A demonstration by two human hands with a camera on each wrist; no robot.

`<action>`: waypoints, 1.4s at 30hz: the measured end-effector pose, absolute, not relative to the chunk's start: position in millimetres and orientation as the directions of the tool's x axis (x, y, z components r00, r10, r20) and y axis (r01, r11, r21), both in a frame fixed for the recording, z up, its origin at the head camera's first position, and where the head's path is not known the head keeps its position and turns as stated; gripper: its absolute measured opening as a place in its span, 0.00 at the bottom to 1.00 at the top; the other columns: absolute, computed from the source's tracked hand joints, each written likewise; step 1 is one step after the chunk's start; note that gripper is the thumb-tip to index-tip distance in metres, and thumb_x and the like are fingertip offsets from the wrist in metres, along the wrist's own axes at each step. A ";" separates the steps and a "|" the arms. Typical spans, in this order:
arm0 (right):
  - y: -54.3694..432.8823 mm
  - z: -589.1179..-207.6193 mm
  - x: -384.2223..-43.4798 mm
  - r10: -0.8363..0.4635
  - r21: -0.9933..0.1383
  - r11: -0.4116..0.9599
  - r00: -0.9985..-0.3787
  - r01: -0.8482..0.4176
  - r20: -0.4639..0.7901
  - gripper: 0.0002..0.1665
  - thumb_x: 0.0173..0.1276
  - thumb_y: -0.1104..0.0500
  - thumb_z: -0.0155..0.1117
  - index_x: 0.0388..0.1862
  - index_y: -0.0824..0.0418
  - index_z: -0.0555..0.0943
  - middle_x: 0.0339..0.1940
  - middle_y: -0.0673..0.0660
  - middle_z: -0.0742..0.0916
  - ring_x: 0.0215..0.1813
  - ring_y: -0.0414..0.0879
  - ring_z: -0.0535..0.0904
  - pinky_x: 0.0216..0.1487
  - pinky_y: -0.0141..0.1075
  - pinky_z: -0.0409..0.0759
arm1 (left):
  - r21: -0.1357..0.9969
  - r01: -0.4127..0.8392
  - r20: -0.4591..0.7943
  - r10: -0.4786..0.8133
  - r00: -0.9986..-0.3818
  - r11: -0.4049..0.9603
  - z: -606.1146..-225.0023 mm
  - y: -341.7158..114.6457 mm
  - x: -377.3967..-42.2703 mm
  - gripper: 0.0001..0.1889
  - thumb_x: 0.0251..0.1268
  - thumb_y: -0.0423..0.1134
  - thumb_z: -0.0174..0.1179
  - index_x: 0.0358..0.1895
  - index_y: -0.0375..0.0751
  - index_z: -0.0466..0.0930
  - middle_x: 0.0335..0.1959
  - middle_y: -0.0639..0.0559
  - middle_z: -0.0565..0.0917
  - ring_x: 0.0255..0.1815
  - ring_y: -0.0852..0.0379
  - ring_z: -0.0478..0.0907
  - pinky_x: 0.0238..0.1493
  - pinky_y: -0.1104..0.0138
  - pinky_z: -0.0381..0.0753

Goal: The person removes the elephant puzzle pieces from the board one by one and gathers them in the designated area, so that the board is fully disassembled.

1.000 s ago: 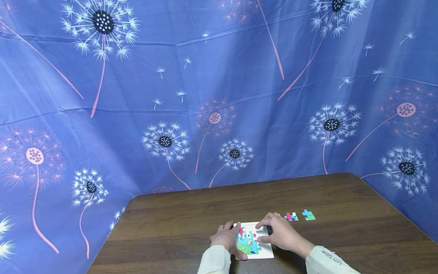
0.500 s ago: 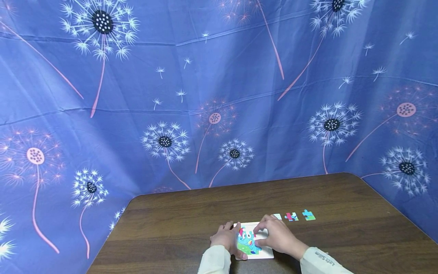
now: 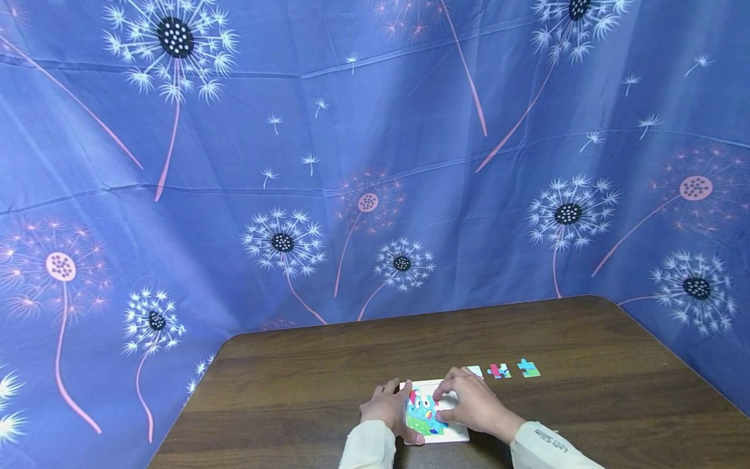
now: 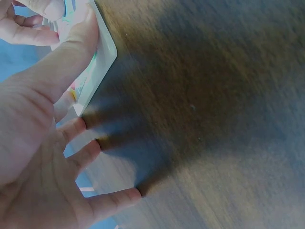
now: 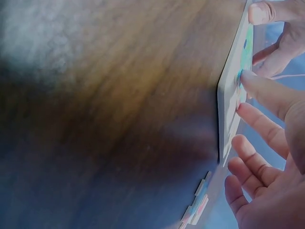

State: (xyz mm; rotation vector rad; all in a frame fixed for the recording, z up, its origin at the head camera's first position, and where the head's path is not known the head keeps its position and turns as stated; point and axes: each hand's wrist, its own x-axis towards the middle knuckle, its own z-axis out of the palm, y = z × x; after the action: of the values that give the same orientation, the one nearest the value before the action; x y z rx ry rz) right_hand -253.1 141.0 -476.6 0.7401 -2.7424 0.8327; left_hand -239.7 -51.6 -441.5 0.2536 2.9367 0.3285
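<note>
Head view: the puzzle board (image 3: 458, 435) lies flat on the table (image 3: 293, 391), left hand (image 3: 382, 410) at its left side, right hand (image 3: 476, 404) over its right, loose pieces (image 3: 529, 369) past the far right corner. Left wrist: thumb (image 4: 71, 52) rests on the board, fingers (image 4: 86, 155) spread wide. Right wrist: narrow thumb-index gap at the board, can't tell if anything's pinched.

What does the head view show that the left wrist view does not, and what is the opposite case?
Only the head view: three loose puzzle pieces, one partly hidden behind the right hand, and the pale sleeves.

Only the left wrist view: the palm side of the left hand.

Both: parts of the two hands, the puzzle board, the wooden table and the blue cloth.
</note>
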 end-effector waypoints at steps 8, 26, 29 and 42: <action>139.0 -475.9 -255.0 -0.398 -0.511 0.707 -0.872 -0.489 0.285 0.16 0.45 0.54 0.86 0.32 0.49 0.87 0.36 0.43 0.81 0.44 0.47 0.76 0.47 0.49 0.75 | 0.234 0.140 -0.172 0.183 -0.968 0.962 -441.1 -51.0 -240.3 0.50 0.39 0.51 0.84 0.73 0.49 0.72 0.69 0.45 0.73 0.67 0.41 0.70 0.55 0.34 0.76; 135.0 -478.8 -256.1 -0.379 -0.486 0.714 -0.862 -0.504 0.336 0.22 0.40 0.55 0.87 0.30 0.47 0.80 0.38 0.42 0.80 0.45 0.45 0.75 0.47 0.48 0.75 | 0.199 0.159 -0.127 0.186 -0.974 0.967 -444.4 -51.9 -239.1 0.51 0.37 0.54 0.85 0.72 0.51 0.73 0.68 0.47 0.74 0.67 0.43 0.71 0.54 0.38 0.78; 135.7 -477.8 -255.8 -0.388 -0.447 0.728 -0.850 -0.520 0.358 0.22 0.41 0.54 0.87 0.29 0.45 0.80 0.39 0.40 0.80 0.44 0.43 0.74 0.44 0.43 0.75 | 0.202 0.158 -0.130 0.186 -0.974 0.967 -443.0 -52.2 -238.2 0.51 0.38 0.54 0.85 0.72 0.51 0.73 0.68 0.46 0.74 0.67 0.42 0.71 0.54 0.38 0.78; 146.3 -470.2 -257.9 -0.400 -0.490 0.691 -0.846 -0.531 0.353 0.16 0.47 0.51 0.86 0.32 0.45 0.85 0.38 0.39 0.79 0.43 0.41 0.73 0.42 0.39 0.72 | 0.217 0.153 -0.152 0.189 -0.970 0.964 -439.9 -52.3 -237.5 0.50 0.39 0.53 0.84 0.72 0.50 0.72 0.69 0.46 0.73 0.66 0.42 0.71 0.55 0.37 0.77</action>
State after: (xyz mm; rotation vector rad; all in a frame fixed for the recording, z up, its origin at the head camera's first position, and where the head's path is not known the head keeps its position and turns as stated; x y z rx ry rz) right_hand -257.9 146.3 -470.2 0.7493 -2.6836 0.8786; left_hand -237.5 -52.3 -439.9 0.2582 2.9419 0.3052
